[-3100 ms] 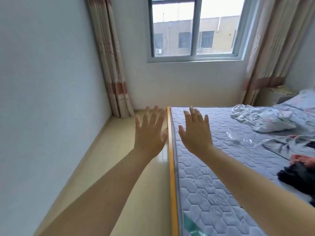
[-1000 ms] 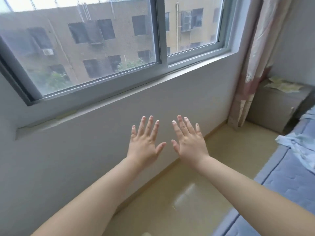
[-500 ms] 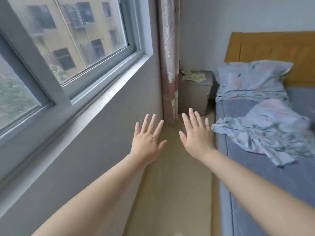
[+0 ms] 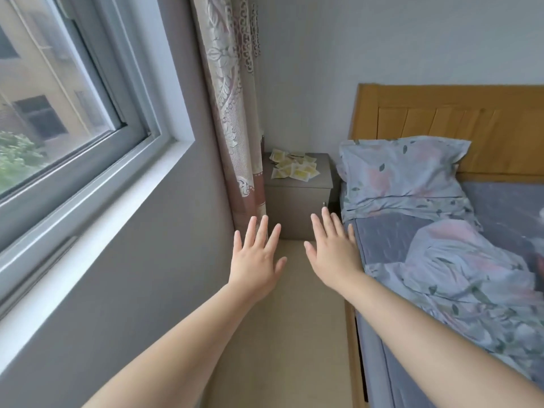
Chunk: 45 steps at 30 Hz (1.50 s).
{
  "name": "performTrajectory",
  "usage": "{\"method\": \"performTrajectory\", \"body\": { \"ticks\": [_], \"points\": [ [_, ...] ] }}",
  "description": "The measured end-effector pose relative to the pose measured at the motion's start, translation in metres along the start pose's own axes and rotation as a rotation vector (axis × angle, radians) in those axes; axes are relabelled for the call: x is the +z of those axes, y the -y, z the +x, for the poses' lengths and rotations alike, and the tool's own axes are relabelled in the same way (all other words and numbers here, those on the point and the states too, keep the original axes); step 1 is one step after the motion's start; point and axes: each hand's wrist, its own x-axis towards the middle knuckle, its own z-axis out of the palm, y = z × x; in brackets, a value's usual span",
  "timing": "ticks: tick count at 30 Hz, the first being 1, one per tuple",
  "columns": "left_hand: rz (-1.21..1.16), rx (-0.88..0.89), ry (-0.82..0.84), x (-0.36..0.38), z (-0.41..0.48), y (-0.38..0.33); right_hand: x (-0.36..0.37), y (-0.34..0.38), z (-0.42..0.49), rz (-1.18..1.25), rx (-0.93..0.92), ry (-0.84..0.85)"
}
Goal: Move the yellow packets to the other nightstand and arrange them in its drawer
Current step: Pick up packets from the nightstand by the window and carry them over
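The yellow packets [image 4: 295, 169] lie scattered on top of the grey nightstand [image 4: 297, 207] beside the bed [image 4: 500, 210], so the step in hand is the approach. The left hand [image 4: 256, 262] and the right hand [image 4: 334, 256] have a wide grip, holding nothing, well apart from them. Next, I think, the 2 hands must reach the top and gather the thin packets

No readable text, labels, brands or numbers. The yellow packets [image 4: 295, 169] on the nightstand [image 4: 297, 201], upper middle of the frame, each have a darker yellow patch, but any print is too small to make out. The curtain [image 4: 232, 113], upper middle, carries an ornamental pattern only, no letters.
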Motion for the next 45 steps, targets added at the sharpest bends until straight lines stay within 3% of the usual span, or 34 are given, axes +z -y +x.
{"method": "performTrajectory", "body": {
  "ticks": [13,18,27,33,38,42,45],
  "points": [
    [-0.029,0.141,0.039,0.083,0.419,0.089,0.085,-0.069,0.387,-0.108,0.089,0.042],
    [-0.065,0.157,0.12,0.118,0.555,0.084,0.118,-0.121,0.499,-0.084,0.146,0.093],
    [-0.246,-0.069,0.313,0.239,0.763,0.066,0.244,-0.231,0.707,-0.01,0.111,0.286],
    [-0.426,-0.275,0.479,0.325,0.847,0.063,0.345,-0.267,0.806,-0.012,0.052,0.462],
    [-0.373,-0.295,0.571,0.397,0.873,0.086,0.42,-0.281,0.847,0.118,0.225,0.605],
    [-0.296,-0.292,0.652,0.441,0.878,0.105,0.469,-0.278,0.867,0.167,0.191,0.582],
    [-0.227,-0.249,0.602,0.47,0.885,0.12,0.497,-0.264,0.88,0.19,0.074,0.536]
  ]
}}
